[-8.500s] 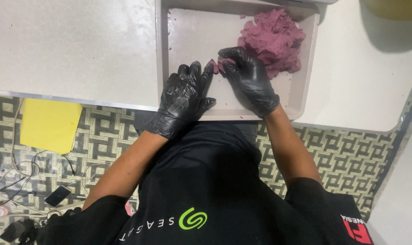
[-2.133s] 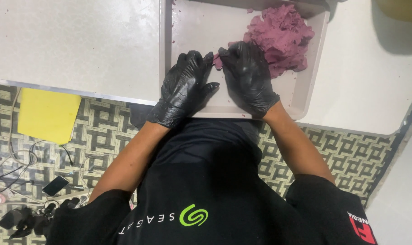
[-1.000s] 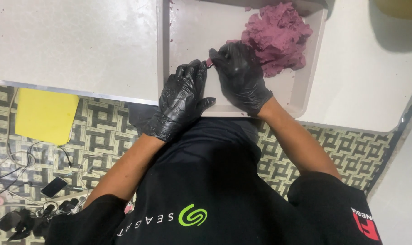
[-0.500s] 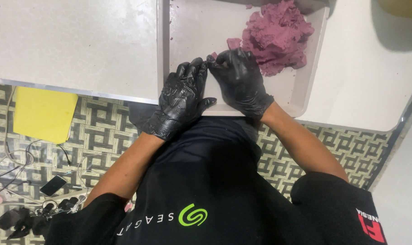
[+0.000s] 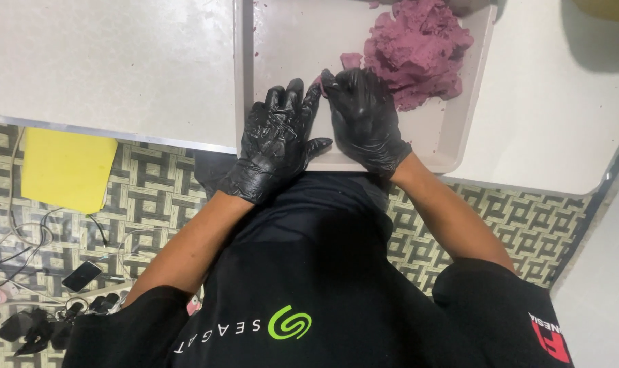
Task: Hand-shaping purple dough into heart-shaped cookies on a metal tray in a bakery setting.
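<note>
A shallow white tray (image 5: 282,27) lies on the white table in front of me. A mound of purple dough (image 5: 418,51) sits in its far right part, with a small loose lump (image 5: 351,60) beside it. Both my hands wear black gloves. My right hand (image 5: 364,116) curls over the tray just left of the mound, its fingertips pinched on a small bit of purple dough (image 5: 318,81). My left hand (image 5: 279,140) rests flat on the tray's near part, fingers straight, the tips touching the right hand's fingertips.
The white table (image 5: 105,61) spreads left and right of the tray. Below its edge lies a patterned floor with a yellow sheet (image 5: 67,170), cables, a phone (image 5: 82,275) and dark items at the lower left. A yellow object (image 5: 606,7) shows at the top right.
My right hand has come back from the mound with a small bit of dough and met the left fingertips. The left hand has barely shifted.
</note>
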